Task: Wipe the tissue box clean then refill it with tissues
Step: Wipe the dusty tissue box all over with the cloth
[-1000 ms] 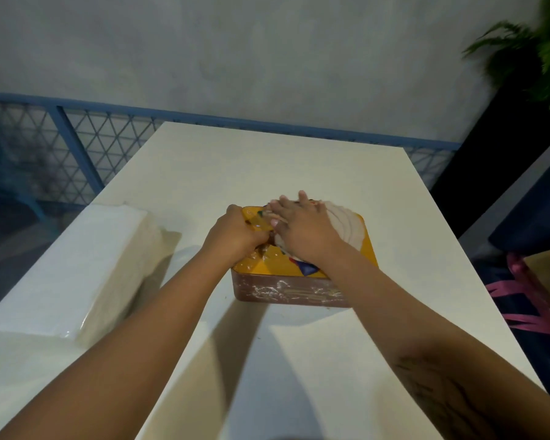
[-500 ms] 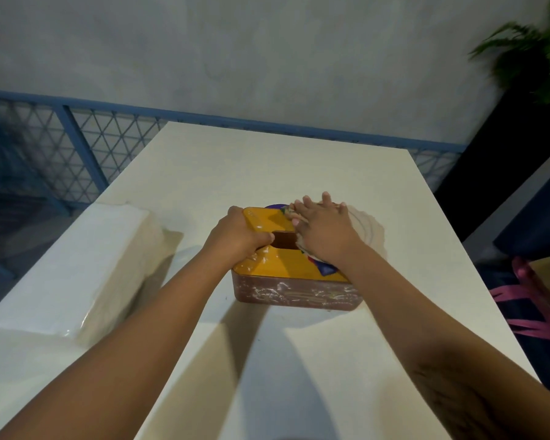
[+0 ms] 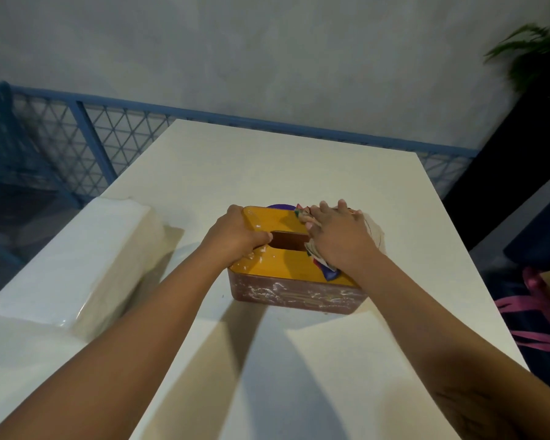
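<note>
A big white pack of tissues (image 3: 73, 265) lies on the table (image 3: 267, 173) at 9 o'clock from the tissue box (image 3: 286, 268), with a blue fence (image 3: 108, 144) behind and a plant (image 3: 534, 58) at 2 o'clock. The box sits mid-table. Its slot (image 3: 289, 240) looks dark, and I cannot tell what is inside. The left hand (image 3: 235, 236) curls round the box's left end. The right hand (image 3: 337, 236) presses a cloth (image 3: 375, 230) down with flat, spread fingers. A second ago that hand hid the slot; now it is further right.
</note>
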`<state>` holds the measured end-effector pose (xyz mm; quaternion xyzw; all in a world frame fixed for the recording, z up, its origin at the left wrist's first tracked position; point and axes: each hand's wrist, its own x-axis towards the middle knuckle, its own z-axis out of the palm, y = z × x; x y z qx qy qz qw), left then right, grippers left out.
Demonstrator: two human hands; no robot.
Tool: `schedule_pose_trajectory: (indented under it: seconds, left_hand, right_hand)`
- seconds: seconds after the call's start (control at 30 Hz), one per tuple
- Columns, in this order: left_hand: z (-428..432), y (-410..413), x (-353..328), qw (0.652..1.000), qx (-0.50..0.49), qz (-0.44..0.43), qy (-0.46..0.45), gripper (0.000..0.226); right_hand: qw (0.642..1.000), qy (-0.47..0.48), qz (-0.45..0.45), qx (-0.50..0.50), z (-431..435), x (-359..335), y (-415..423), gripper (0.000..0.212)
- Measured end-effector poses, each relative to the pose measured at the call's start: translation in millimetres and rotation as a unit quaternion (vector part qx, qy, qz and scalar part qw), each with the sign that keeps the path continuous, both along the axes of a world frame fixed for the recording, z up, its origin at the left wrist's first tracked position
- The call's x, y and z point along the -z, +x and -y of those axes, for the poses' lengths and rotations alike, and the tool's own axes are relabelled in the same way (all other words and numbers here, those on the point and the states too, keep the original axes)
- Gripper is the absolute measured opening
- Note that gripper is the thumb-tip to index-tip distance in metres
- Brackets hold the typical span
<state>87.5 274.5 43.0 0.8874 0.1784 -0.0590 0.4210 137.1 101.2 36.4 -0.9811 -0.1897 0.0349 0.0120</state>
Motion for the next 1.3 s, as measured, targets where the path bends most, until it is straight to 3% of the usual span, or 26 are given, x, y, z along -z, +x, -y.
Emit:
schedule_pose_trajectory:
  seconds: [0.13, 0.3, 0.53, 0.57, 0.67, 0.77, 0.9, 0.97, 1.1, 1.2, 1.3]
  left_hand:
    - [1.7, -3.9, -4.0, 1.000, 0.001, 0.027, -0.009, 0.039]
    - [3.4, -6.2, -3.3, 0.999, 0.000, 0.040, -0.023, 0.030]
    - [4.5, -3.2, -4.7, 0.999, -0.015, 0.033, -0.019, 0.023]
    - [4.1, -2.6, -3.9, 0.999, -0.015, 0.033, -0.015, 0.018]
    - [4.9, -2.7, -4.1, 0.999, -0.022, 0.028, -0.017, 0.032]
    - [5.4, -2.7, -2.4, 0.999, -0.015, 0.033, -0.023, 0.017]
    - [6.0, -3.1, -3.5, 0.999, -0.015, 0.035, -0.026, 0.030]
    - [7.5, -3.4, -6.5, 0.999, -0.014, 0.030, -0.037, 0.025]
    - [4.5, -3.2, -7.5, 0.999, -0.009, 0.022, -0.035, 0.026]
    - [2.7, -2.4, -1.4, 0.999, -0.014, 0.019, -0.048, 0.066]
    - [-0.2, -0.2, -0.5, 0.998, 0.012, 0.006, -0.055, 0.076]
  right_hand:
    - [0.996, 0.026, -0.020, -0.082, -42.1, 0.2, 1.3, 0.048]
    - [0.976, 0.091, -0.085, -0.178, -32.2, -10.4, 3.7, 0.046]
    - [0.982, 0.091, -0.077, -0.143, -49.8, -6.8, 10.4, 0.047]
    - [0.978, 0.104, -0.086, -0.156, -54.5, -6.6, 10.4, 0.047]
    - [0.960, 0.140, -0.118, -0.210, -52.3, -5.8, 14.4, 0.046]
    - [0.947, 0.131, -0.135, -0.261, -36.6, -5.5, 20.8, 0.046]
    - [0.970, 0.105, -0.118, -0.185, -22.3, -7.2, 26.9, 0.048]
    - [0.983, 0.071, -0.086, -0.143, -27.9, -6.9, 28.4, 0.050]
    - [0.977, 0.059, -0.052, -0.200, -46.4, -7.7, 17.7, 0.048]
    - [0.969, 0.050, -0.064, -0.233, -37.4, -9.7, 12.5, 0.048]
    - [0.979, 0.026, -0.072, -0.189, -14.3, -15.0, 11.1, 0.049]
